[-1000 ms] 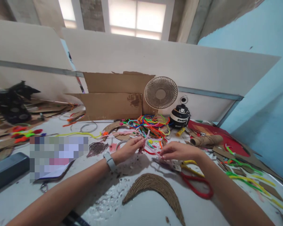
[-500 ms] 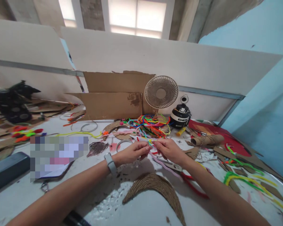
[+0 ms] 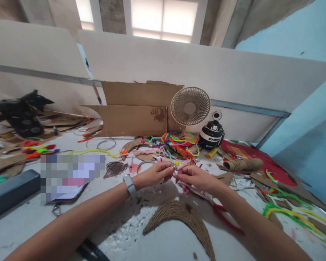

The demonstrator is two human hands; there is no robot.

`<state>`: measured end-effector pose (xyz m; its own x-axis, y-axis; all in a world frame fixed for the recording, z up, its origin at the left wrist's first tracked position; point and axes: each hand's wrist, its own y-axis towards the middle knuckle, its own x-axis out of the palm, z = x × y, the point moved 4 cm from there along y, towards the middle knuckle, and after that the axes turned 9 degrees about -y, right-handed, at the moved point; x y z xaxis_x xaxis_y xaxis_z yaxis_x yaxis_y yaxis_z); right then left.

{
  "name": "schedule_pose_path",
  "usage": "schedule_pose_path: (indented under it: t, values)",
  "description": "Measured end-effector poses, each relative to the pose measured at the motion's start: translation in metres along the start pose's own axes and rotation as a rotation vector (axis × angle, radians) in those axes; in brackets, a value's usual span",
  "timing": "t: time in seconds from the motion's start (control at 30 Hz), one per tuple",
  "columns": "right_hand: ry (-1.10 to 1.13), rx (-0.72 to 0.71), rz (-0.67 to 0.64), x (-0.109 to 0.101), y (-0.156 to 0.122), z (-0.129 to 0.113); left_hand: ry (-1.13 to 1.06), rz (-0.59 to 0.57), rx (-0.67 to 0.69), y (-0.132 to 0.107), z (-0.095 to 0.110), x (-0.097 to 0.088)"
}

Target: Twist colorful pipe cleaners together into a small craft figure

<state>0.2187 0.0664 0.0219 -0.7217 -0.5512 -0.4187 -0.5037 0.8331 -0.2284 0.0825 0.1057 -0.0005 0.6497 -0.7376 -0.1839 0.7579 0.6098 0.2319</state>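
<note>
My left hand (image 3: 158,174) is closed in a pinch at mid-table, with a light blue pipe cleaner (image 3: 170,158) rising at its fingertips. Close beside it, my right hand (image 3: 196,177) is also pinched, its fingertips nearly meeting the left ones. Small coloured pipe cleaner parts show between the hands, mostly covered by fingers. A pink pipe cleaner (image 3: 195,191) runs under my right hand, over pliers with red handles (image 3: 228,220). Nearer to me lies a crescent wrapped in brown twine (image 3: 176,210). Behind the hands is a tangled heap of bright pipe cleaners (image 3: 174,142).
A fan (image 3: 190,106) and a black-and-white bottle (image 3: 210,136) stand at the back, beside folded cardboard (image 3: 133,119). Metal rings (image 3: 106,144), a blurred-out flat item (image 3: 70,181) and a dark case (image 3: 13,194) lie left. A cardboard tube (image 3: 243,164) and green-yellow pipe cleaners (image 3: 290,214) lie right.
My right hand has turned, its lower fingers now showing beneath, and covers more of the pliers. The whole scene has shifted slightly right as the head turned left.
</note>
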Motion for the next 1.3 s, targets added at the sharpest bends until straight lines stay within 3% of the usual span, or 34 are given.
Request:
schedule_pose_path:
  t: [0.13,0.23,0.43,0.67,0.8,0.93,1.13,1.3]
  values:
    - [-0.085,-0.058,0.076,-0.002,0.002,0.001,-0.156,0.033,-0.002,0.000,-0.001,-0.005]
    - [-0.005,-0.046,0.066,-0.003,0.000,-0.002,-0.181,0.055,0.027,0.000,-0.001,-0.010]
    - [0.136,-0.024,-0.004,0.012,0.000,-0.006,-0.125,-0.053,-0.038,0.000,-0.001,-0.004]
    - [0.233,-0.072,-0.058,0.021,0.003,-0.002,-0.536,-0.119,-0.114,-0.003,-0.002,-0.002]
    - [0.233,-0.086,-0.004,0.013,0.008,0.010,-0.672,-0.174,-0.151,-0.006,-0.002,-0.001]
    - [-0.016,-0.172,0.013,0.006,0.007,0.006,-0.671,-0.280,-0.196,-0.009,0.000,0.001]
    - [-0.651,-0.327,0.124,0.001,-0.008,-0.024,-0.530,-0.414,-0.344,-0.015,-0.002,0.006]
    - [-0.944,-0.391,0.044,0.011,-0.012,-0.029,-0.325,-0.561,-0.408,-0.018,-0.005,0.011]
